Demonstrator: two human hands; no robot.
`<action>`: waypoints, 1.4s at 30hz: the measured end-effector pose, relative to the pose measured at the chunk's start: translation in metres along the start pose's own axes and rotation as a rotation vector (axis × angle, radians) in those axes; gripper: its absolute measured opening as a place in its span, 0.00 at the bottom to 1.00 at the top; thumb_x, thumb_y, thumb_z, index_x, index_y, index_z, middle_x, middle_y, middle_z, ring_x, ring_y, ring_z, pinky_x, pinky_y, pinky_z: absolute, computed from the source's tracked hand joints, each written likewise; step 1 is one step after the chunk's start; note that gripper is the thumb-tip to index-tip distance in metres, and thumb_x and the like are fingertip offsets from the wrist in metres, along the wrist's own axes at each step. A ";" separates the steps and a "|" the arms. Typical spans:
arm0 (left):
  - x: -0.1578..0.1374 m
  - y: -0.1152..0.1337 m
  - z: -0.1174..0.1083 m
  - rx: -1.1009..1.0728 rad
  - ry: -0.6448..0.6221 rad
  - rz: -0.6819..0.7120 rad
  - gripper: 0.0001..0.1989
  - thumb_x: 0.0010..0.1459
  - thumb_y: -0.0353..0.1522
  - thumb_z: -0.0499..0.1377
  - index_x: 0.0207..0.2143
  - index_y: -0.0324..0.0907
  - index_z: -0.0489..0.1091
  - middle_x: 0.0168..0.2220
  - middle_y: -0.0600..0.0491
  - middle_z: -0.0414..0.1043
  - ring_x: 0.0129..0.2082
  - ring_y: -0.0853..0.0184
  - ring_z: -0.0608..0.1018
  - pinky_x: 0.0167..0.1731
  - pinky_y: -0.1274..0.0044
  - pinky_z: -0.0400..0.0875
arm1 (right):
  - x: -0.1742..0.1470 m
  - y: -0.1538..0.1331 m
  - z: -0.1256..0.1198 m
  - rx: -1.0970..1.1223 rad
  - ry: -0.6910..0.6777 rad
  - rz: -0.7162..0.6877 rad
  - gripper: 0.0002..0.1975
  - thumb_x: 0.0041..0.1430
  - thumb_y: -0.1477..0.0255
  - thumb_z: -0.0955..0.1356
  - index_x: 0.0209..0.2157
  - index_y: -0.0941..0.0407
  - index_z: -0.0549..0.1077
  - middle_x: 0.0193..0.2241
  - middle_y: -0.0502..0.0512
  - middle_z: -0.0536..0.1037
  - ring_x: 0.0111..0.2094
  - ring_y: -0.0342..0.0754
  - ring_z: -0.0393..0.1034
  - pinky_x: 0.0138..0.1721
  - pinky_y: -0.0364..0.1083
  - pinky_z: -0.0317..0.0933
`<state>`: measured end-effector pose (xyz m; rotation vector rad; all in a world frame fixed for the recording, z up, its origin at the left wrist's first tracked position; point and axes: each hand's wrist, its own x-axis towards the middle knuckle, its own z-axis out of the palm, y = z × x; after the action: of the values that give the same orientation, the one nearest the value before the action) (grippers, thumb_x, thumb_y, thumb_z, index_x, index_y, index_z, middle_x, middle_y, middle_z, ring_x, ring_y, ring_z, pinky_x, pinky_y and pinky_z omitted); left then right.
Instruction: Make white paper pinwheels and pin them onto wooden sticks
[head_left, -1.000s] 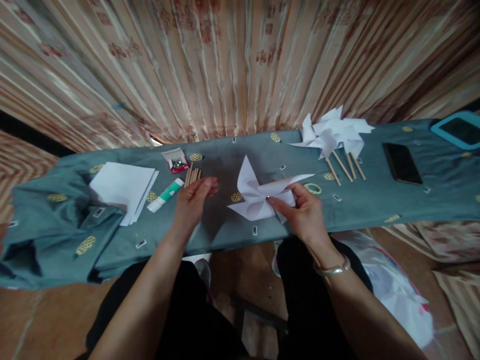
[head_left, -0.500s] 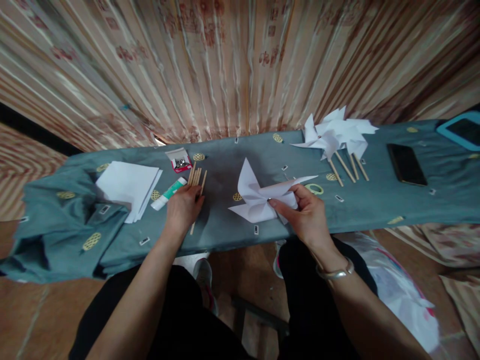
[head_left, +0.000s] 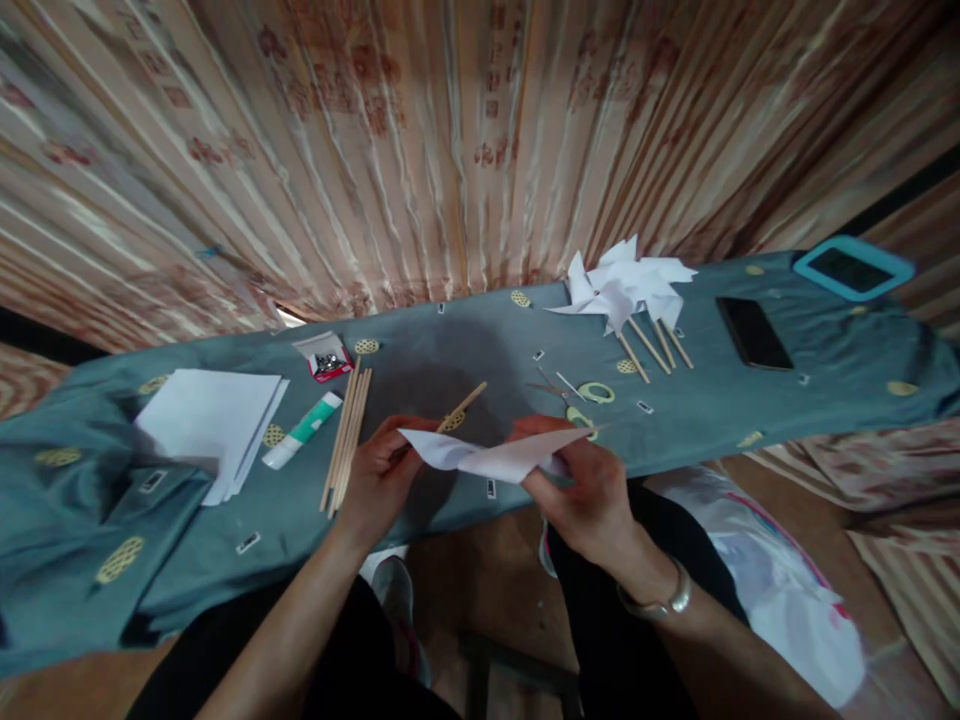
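Between my hands, above the table, a white paper pinwheel (head_left: 499,457) is tipped nearly edge-on. My right hand (head_left: 581,490) pinches it from the right side. A wooden stick (head_left: 466,402) is held in my left hand (head_left: 384,470), its tip pointing up and right behind the paper. Whether the stick touches the pinwheel is hidden. Several more wooden sticks (head_left: 346,440) lie side by side left of my left hand. Beyond them are a green-and-white glue stick (head_left: 304,430) and a small red box (head_left: 326,360) of metal pins.
White paper sheets (head_left: 206,425) are stacked at the left. Scissors (head_left: 581,405) with pale green handles lie behind my right hand. Several finished pinwheels (head_left: 630,285) on sticks, a black phone (head_left: 754,333) and a blue-framed device (head_left: 853,268) lie to the right.
My left hand has lifted one stick from the group and brought it toward the pinwheel. My right hand has tilted the pinwheel from face-up to nearly edge-on. The view has shifted rightward.
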<state>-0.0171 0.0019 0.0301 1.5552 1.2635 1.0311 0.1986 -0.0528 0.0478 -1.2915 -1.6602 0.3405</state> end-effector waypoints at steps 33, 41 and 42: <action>-0.009 0.029 0.019 0.036 -0.020 -0.014 0.13 0.55 0.42 0.63 0.24 0.46 0.78 0.28 0.52 0.75 0.32 0.64 0.77 0.31 0.76 0.73 | 0.004 -0.005 -0.027 -0.061 -0.015 -0.136 0.13 0.59 0.78 0.68 0.46 0.52 0.72 0.36 0.53 0.83 0.38 0.52 0.79 0.40 0.52 0.73; -0.011 0.020 0.015 0.032 -0.011 0.019 0.07 0.54 0.38 0.65 0.27 0.47 0.80 0.31 0.53 0.77 0.32 0.65 0.79 0.34 0.75 0.74 | 0.005 -0.005 -0.030 -0.128 -0.002 -0.166 0.15 0.58 0.78 0.67 0.47 0.52 0.71 0.37 0.53 0.83 0.38 0.53 0.79 0.41 0.52 0.73; -0.011 0.020 0.014 0.041 -0.018 0.019 0.07 0.54 0.38 0.65 0.27 0.47 0.80 0.31 0.53 0.78 0.32 0.65 0.79 0.35 0.75 0.75 | 0.005 -0.005 -0.031 -0.147 -0.011 -0.159 0.15 0.58 0.78 0.68 0.47 0.52 0.72 0.37 0.53 0.83 0.38 0.53 0.79 0.41 0.52 0.74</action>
<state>0.0004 -0.0133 0.0440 1.6075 1.2671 1.0068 0.2205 -0.0604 0.0694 -1.2551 -1.8123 0.1325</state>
